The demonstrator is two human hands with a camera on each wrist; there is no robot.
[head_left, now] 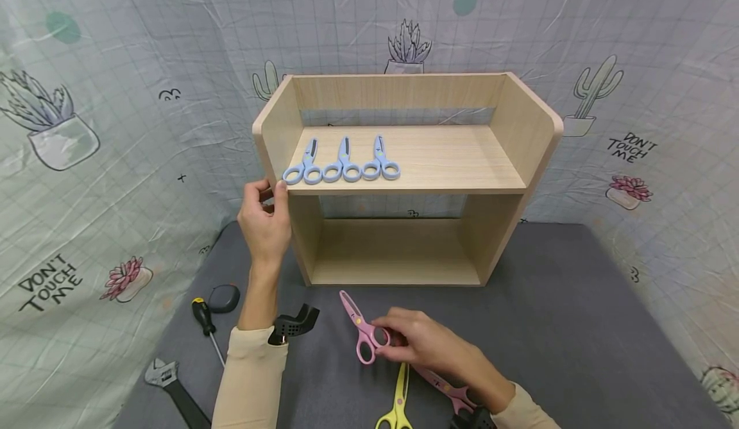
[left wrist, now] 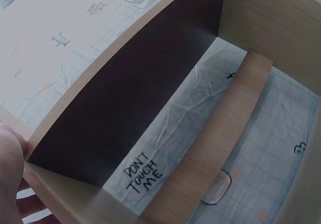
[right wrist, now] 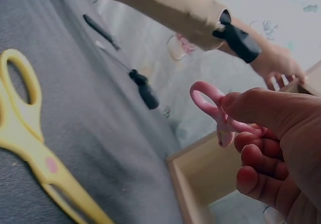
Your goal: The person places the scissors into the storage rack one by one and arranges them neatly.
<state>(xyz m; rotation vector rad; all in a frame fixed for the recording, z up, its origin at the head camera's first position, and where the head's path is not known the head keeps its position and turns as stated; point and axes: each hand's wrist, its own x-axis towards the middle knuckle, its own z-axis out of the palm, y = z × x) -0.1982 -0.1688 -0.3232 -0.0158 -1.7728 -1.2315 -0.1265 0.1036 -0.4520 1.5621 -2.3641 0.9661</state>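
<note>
While the right hand (head_left: 424,342) curls thumb and fingers round the handle loops of the pink scissors (head_left: 362,327), that pair lies low over the grey surface (head_left: 577,326) just in front of the wooden shelf unit (head_left: 404,179). Its long axis runs from the loops at the hand up and leftward, blade tip aimed toward the unit's lower opening. Nearer than the unit lie yellow scissors (head_left: 397,403) and a second pink pair (head_left: 447,387); a screwdriver (head_left: 205,323) lies to its front left. The left hand (head_left: 264,220) grips the unit's left front edge. Three blue scissors (head_left: 342,163) sit on its upper shelf. Behind it hangs a cactus-print cloth (head_left: 104,127).
</note>
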